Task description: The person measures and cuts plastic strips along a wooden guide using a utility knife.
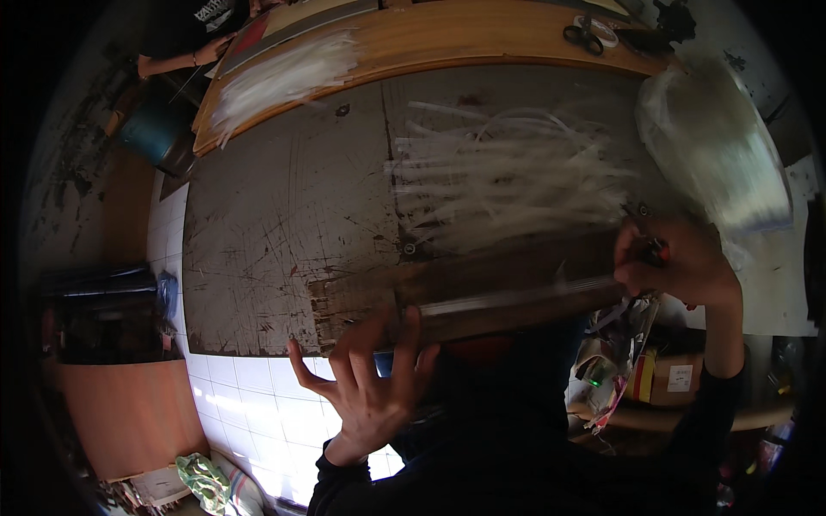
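A dark wooden board (508,268) lies along the near edge of the worktable. Across it stretches a thin translucent plastic strip (516,298), blurred by motion. My left hand (370,374) is at the board's near left part, its fingers spread, with the index fingertip by the strip's left end. Over the board's right end my right hand (684,262) is closed on a small thing with a red part, mostly hidden by the fingers; the strip's right end reaches toward this hand. Beyond the board lies a loose pile of similar translucent strips (516,172).
The scratched grey tabletop (275,224) extends left. Behind it, a wooden table (430,43) bears more strips (288,77) and black-handled scissors (583,38). A large clear plastic bag (718,142) stands at right. Another person's arm (185,60) shows at far left; a cardboard box (675,378) sits below right.
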### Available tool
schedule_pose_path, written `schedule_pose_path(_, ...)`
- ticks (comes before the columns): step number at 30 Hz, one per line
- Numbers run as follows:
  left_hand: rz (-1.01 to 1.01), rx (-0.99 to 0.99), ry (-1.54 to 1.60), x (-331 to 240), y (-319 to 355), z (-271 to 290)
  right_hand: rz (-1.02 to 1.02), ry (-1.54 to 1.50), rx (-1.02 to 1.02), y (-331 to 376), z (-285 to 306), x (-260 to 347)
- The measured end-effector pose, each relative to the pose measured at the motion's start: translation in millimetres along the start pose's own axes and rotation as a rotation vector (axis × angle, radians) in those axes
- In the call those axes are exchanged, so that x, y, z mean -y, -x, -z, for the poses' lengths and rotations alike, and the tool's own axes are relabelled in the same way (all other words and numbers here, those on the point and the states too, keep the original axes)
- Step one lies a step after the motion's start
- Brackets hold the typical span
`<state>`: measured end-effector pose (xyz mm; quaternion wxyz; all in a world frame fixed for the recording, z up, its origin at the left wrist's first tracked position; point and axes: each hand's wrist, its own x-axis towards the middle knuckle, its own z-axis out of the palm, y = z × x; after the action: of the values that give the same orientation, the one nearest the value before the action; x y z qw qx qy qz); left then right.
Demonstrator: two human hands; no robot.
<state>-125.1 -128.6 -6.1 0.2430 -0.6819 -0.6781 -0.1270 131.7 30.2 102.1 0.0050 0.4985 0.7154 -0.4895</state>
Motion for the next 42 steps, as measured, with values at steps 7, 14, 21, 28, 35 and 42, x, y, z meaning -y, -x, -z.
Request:
schedule_pose_path(7, -0.008, 0.019, -0.032, -0.1, -2.7, 1.1, -0.141, 0.052, -0.274, 27.2, 52.2, -71.7)
schedule_pose_path(14, 0.014, 0.036, -0.075, -5.7, -7.6, 9.5, -0.091, 0.036, -0.325, 28.7, 59.6, -95.8)
schedule_pose_path(21, 0.015, 0.061, -0.119, -6.4, -8.4, 12.1, -0.148, 0.126, -0.303, 22.2, 58.2, -90.8)
schedule_pose_path(28, 0.024, 0.050, -0.083, -8.7, -15.3, 13.2, -0.085, 0.211, -0.290, 20.6, 62.2, -99.0)
schedule_pose_path(35, -0.131, 0.033, 0.166, -60.1, -67.9, 13.6, -0.005, 0.220, -0.288, 21.6, 63.0, -105.4)
schedule_pose_path(42, -0.492, -0.038, 0.558, -140.8, -95.7, -8.4, 0.028, 0.303, -0.272, 21.9, 62.6, -100.6)
